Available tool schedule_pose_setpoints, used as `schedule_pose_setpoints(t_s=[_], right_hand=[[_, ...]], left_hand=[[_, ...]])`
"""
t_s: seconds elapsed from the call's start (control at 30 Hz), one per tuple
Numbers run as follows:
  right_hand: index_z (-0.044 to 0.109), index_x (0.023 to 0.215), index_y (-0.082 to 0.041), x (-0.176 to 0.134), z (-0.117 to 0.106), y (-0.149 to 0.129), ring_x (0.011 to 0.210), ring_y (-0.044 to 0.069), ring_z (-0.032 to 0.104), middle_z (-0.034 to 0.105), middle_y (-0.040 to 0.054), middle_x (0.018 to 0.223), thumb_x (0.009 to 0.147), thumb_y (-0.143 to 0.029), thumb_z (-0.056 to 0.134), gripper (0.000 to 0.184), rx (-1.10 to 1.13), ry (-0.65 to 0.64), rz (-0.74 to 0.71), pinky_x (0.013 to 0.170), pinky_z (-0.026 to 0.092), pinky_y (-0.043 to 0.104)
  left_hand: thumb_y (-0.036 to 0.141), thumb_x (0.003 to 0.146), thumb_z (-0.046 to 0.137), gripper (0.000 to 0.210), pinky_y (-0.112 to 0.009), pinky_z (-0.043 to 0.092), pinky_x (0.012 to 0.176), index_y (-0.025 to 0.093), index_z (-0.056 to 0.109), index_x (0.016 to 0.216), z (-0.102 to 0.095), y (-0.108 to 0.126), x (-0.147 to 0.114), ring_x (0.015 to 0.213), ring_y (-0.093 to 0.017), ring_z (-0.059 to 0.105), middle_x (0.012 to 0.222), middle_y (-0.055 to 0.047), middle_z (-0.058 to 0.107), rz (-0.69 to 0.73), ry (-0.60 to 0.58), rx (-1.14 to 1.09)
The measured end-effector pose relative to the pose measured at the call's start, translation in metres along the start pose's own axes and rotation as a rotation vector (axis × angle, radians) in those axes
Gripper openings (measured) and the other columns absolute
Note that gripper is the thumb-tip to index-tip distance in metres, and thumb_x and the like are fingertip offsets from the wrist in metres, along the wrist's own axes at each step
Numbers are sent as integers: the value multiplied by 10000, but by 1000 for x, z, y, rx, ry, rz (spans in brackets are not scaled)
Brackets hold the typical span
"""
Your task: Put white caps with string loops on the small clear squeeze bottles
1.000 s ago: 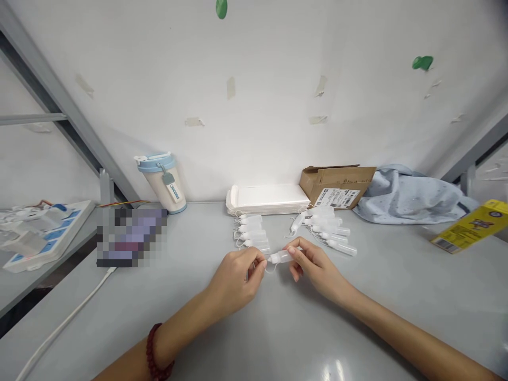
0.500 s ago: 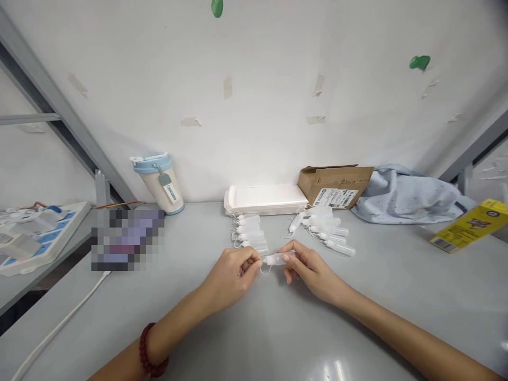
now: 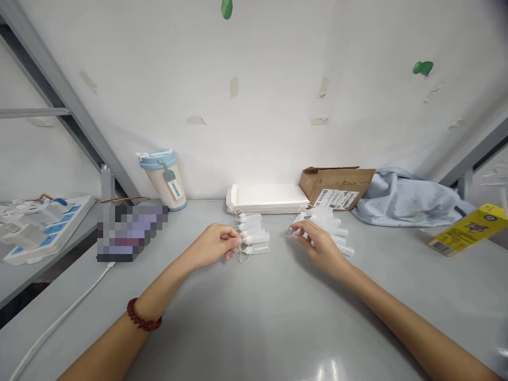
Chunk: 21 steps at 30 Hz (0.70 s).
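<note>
My left hand (image 3: 217, 244) pinches the cap end of a small translucent dropper bottle (image 3: 257, 238) at the near part of the left row of bottles. Another clear bottle (image 3: 259, 248) with a looped white cord lies just in front of it. Over the right-hand group of bottles, my right hand (image 3: 319, 246) has its thumb and index finger bent and slightly apart. Their tips are at the cap end of a bottle with a white cord (image 3: 289, 234). Most of that bottle is hidden behind the hand. Several more bottles (image 3: 342, 232) lie beside and behind the fingers.
A stack of white envelopes (image 3: 270, 197) lies against the wall, beside an opened cardboard box (image 3: 337, 182). Light blue cloth (image 3: 408, 198) and a yellow carton (image 3: 468, 230) are at right. A tumbler (image 3: 166, 180), blurred phone-like object (image 3: 133, 233), white cable (image 3: 63, 317) and power strip (image 3: 51, 227) are at left.
The bottle held between both hands has gone to the left row, with my left hand still at its cap. My right hand has let go of it and moved up to the right group.
</note>
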State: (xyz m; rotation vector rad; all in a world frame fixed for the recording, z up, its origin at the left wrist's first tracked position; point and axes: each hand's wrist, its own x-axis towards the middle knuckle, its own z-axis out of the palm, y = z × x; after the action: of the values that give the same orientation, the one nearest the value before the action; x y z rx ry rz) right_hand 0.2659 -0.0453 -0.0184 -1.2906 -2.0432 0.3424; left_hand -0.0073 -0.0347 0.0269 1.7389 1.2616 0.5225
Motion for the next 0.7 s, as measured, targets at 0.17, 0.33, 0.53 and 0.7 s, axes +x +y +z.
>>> schedule_pose_setpoints(t_s=[0.17,0.33,0.53,0.7], right_hand=[[524,1116,-216,4,-2,24,1045,248,475,523,94,1170,834,-125,402,320,-216,44,-117,897,427,442],[511,1178,-218,4,1,33,1047,266,461,474,91,1285,818,-58,365,420,-370,6,-125,845,446,471],[473,1257,-203,5,4,40,1041,245,488,474,93,1304,793,-4,345,521,-353,-54,-187,862,464,456],[469,1270,-205,5,4,41,1160,238,475,500,97,1293,805,-13,323,524,-309,-83,-203,941,436,462]], left_hand=[[361,768,546,233,-224,378,514,140,572,700,2,-9,6,481,-87,511,633,2,593,-32,-39,-30],[381,743,563,251,-214,357,467,133,596,732,5,-14,10,459,-85,496,614,1,581,-65,-37,-31],[392,725,570,261,-238,395,505,142,587,798,4,-12,9,458,-97,488,599,18,569,-59,55,-12],[389,796,478,226,-255,372,544,184,571,819,16,-7,2,577,-154,526,631,12,577,80,295,333]])
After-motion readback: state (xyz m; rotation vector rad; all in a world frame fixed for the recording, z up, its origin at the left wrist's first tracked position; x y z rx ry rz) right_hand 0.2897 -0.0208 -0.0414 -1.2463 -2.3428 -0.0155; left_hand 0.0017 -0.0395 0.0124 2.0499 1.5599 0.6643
